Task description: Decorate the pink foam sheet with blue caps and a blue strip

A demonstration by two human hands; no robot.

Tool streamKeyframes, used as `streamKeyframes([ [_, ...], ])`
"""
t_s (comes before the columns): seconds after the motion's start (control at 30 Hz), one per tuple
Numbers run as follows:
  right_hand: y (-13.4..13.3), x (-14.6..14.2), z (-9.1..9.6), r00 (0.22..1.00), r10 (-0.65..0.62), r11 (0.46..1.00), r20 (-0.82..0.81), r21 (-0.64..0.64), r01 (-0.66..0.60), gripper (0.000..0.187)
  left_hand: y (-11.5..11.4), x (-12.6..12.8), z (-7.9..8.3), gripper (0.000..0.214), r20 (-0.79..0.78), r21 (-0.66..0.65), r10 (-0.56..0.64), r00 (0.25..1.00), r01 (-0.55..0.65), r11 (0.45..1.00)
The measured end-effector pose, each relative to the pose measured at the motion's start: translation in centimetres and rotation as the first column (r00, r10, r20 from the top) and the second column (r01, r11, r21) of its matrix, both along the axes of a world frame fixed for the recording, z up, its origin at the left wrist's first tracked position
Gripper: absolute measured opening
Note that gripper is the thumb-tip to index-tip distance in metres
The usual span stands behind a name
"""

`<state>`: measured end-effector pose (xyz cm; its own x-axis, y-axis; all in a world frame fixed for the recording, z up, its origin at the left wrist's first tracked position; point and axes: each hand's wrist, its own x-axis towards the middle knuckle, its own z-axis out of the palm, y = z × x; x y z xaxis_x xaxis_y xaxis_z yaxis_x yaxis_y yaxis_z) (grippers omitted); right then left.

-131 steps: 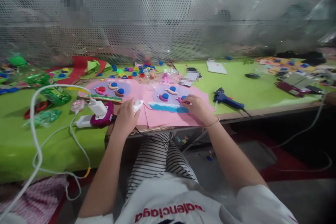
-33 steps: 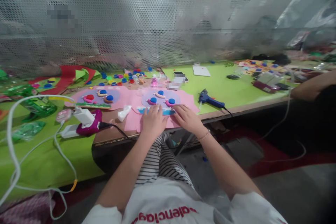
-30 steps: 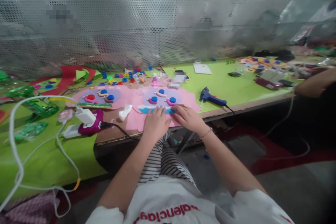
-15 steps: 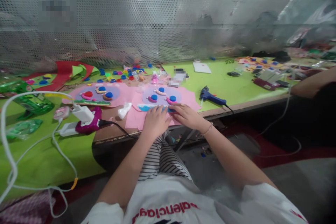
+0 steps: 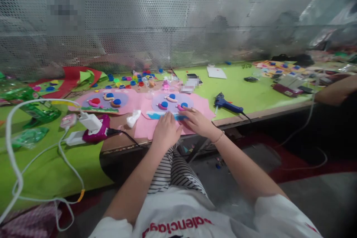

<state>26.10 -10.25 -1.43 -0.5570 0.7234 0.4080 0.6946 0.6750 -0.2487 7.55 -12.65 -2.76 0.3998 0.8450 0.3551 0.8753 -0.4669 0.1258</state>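
A pink paper craft picture [image 5: 203,109] lies in front of me at the table's edge. Its lilac oval carries three snail-like clay figures with blue shells, one of them a pink-bodied snail [image 5: 162,105]. Along the bottom of the oval runs a blue-and-white strip [image 5: 154,115]. My left hand [image 5: 166,131] rests on the strip's lower edge with its fingers stretched forward and close together. Flat fingers of my right hand [image 5: 198,122] reach over the strip's right end, close to the lower right snail. Nothing shows in either hand, though what lies under the fingertips is hidden.
A similar picture [image 5: 134,100] lies to the left, beside crumpled white tissue [image 5: 133,118]. A purple power strip [image 5: 103,128] with white cables stands nearer left, by a green bottle [image 5: 41,106]. A blue glue gun [image 5: 227,105] is at right. Small coloured tubs [image 5: 133,82] sit behind.
My left fingers have drawn slightly together on the strip. My right hand has shifted a little up toward the lower right snail. The whole view has moved slightly.
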Motion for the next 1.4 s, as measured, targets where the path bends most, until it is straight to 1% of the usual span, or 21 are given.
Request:
streamKeyframes([
  [0.1,-0.1,-0.3,-0.2,0.995,0.005,0.999,0.101,0.044,-0.009,0.037,-0.1,0.0,0.1,0.055,0.006,0.010,-0.013,1.000,0.013,1.000],
  [0.2,-0.2,-0.5,-0.1,0.989,0.013,0.996,0.147,0.089,-0.027,0.038,-0.3,0.0,0.4,0.044,0.010,0.027,-0.042,0.999,0.042,0.999],
  [0.37,0.0,-0.8,0.0,0.980,0.110,0.987,0.169,0.098,-0.128,0.042,-0.4,0.0,0.8,0.027,-0.024,0.032,-0.099,0.995,0.100,0.994],
  [0.43,0.1,-1.0,-0.1,0.980,0.127,0.987,0.154,0.079,-0.140,0.045,-0.3,0.0,0.7,0.024,-0.034,0.028,-0.121,0.992,0.122,0.992],
  [0.6,0.5,-1.1,-0.2,0.986,0.099,0.995,0.136,-0.018,-0.098,0.050,-0.1,0.0,0.3,0.024,0.014,0.033,-0.115,0.993,0.114,0.993],
  [0.7,0.7,-0.8,0.1,0.994,0.081,0.997,0.072,-0.013,-0.080,0.053,-0.1,-0.1,0.2,0.024,0.014,0.054,-0.122,0.992,0.122,0.991],
  [0.77,0.6,-0.5,0.4,0.996,0.073,0.997,0.044,0.012,-0.073,0.049,-0.2,-0.2,0.2,0.025,-0.007,0.068,-0.127,0.992,0.128,0.989],
  [0.87,0.3,-0.2,0.7,0.992,0.082,0.996,0.092,0.023,-0.085,0.043,-0.6,-0.1,0.3,0.025,-0.034,0.081,-0.105,0.994,0.107,0.991],
  [0.97,0.0,-0.3,0.7,0.985,0.098,0.994,0.144,0.024,-0.103,0.044,-1.2,0.0,0.2,0.028,-0.057,0.107,-0.088,0.995,0.093,0.990],
  [1.07,-0.1,-0.6,0.6,0.980,0.121,0.991,0.155,0.030,-0.127,0.045,-1.6,0.1,0.1,0.033,-0.047,0.114,-0.095,0.994,0.099,0.989],
  [1.2,0.5,-1.5,0.3,0.974,0.137,0.989,0.182,0.020,-0.143,0.045,-1.7,0.2,0.0,0.032,-0.037,0.081,-0.109,0.993,0.111,0.990],
  [1.33,1.3,-2.1,0.4,0.963,0.185,0.982,0.198,-0.009,-0.187,0.046,-1.5,0.1,0.0,0.033,-0.102,0.098,-0.128,0.987,0.138,0.986],
  [1.4,1.5,-1.9,0.7,0.968,0.172,0.985,0.182,-0.007,-0.174,0.049,-1.5,0.0,-0.1,0.035,-0.112,0.112,-0.141,0.984,0.153,0.982],
])
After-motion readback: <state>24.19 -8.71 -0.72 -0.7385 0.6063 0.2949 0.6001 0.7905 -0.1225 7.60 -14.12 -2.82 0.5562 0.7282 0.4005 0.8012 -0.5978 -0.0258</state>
